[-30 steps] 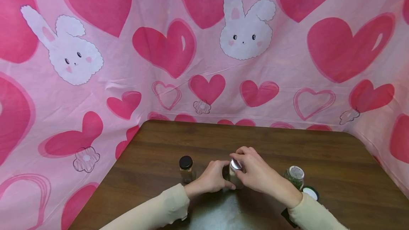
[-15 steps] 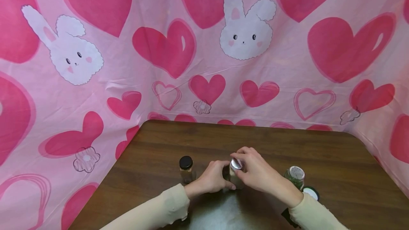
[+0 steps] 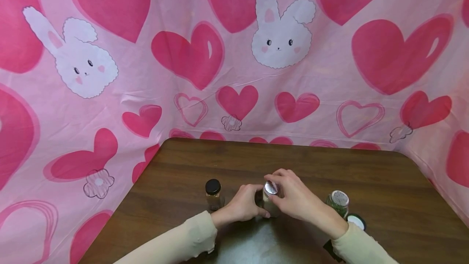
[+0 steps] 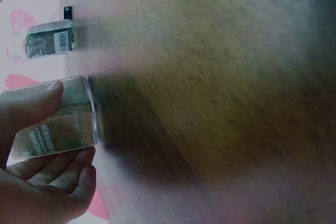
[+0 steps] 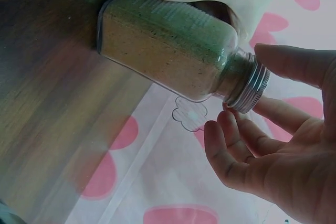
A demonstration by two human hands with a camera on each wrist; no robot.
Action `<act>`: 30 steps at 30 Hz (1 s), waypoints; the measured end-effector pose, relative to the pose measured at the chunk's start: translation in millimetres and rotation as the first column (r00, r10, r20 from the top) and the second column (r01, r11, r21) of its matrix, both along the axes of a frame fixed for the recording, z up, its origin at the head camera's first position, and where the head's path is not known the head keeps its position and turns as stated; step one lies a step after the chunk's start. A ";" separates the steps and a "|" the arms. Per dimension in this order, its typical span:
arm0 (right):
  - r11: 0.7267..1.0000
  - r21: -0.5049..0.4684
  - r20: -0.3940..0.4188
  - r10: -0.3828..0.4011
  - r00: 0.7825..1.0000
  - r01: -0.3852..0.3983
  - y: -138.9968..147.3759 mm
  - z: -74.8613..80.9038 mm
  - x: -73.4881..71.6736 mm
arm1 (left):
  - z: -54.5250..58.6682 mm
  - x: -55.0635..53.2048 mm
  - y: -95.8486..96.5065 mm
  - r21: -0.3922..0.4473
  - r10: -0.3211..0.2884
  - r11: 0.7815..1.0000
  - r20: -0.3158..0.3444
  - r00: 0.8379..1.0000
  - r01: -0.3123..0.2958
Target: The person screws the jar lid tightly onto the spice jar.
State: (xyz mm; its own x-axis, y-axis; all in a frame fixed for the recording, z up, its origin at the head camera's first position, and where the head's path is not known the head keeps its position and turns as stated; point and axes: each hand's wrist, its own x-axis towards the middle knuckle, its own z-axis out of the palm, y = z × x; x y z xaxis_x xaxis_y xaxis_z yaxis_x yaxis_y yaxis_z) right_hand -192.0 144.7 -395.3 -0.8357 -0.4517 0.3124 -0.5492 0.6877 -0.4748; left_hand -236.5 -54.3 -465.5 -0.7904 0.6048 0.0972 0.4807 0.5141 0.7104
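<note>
A clear spice jar [image 5: 163, 40] of brownish seasoning stands upright on the table between the two hands. Its metal cap [image 5: 249, 87] is silver with a ribbed edge. My left hand [image 3: 243, 203] holds the jar's body low down, thumb on the near side; in the left wrist view the fingers [image 4: 79, 177] wrap beneath printed white lettering. From the other side my right hand [image 3: 296, 194] pinches the cap between thumb and index finger. The remaining right fingers [image 5: 226, 156] hang loosely curled beside the jar's neck.
Left of the hands stands a jar with a black lid [image 3: 213, 188]. Beyond the right forearm are a green-herb jar [image 3: 338, 205] with a perforated top and a loose lid [image 3: 356, 222], white inside. A dark object [image 3: 331, 251] shows partly under the right sleeve. Patterned pink cloth surrounds the wooden table [image 3: 293, 158].
Both hands stay in place on the jar. Only the glint on the silver cap differs slightly.
</note>
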 end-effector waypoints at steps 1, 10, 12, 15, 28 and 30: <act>1.000 -0.002 -0.001 0.001 1.000 -0.001 0.5 -0.4 0.3 | -0.2 0.0 0.0 0.000 -0.002 1.000 -0.002 1.000 0.002; 0.999 -0.038 0.023 -0.006 1.000 0.007 5.7 -3.7 1.8 | -1.6 -1.8 0.3 0.002 0.001 1.000 -0.015 1.000 -0.001; 0.999 -0.042 0.024 -0.002 1.000 0.003 5.8 -3.9 1.4 | -2.0 -2.1 0.4 0.001 0.004 1.000 -0.017 1.000 -0.004; 0.999 -0.043 0.025 -0.004 1.000 0.005 5.8 -4.3 0.7 | -2.0 -2.2 0.5 0.002 0.004 1.000 -0.011 1.000 -0.004; 0.998 -0.054 0.030 -0.039 0.999 0.040 4.6 -7.2 0.1 | -1.4 -1.8 0.0 0.016 -0.001 1.000 -0.001 1.000 0.001; 0.997 -0.057 0.036 -0.041 0.999 0.043 5.2 -7.8 0.6 | -1.5 -1.8 0.1 0.016 0.000 1.000 0.002 1.000 0.000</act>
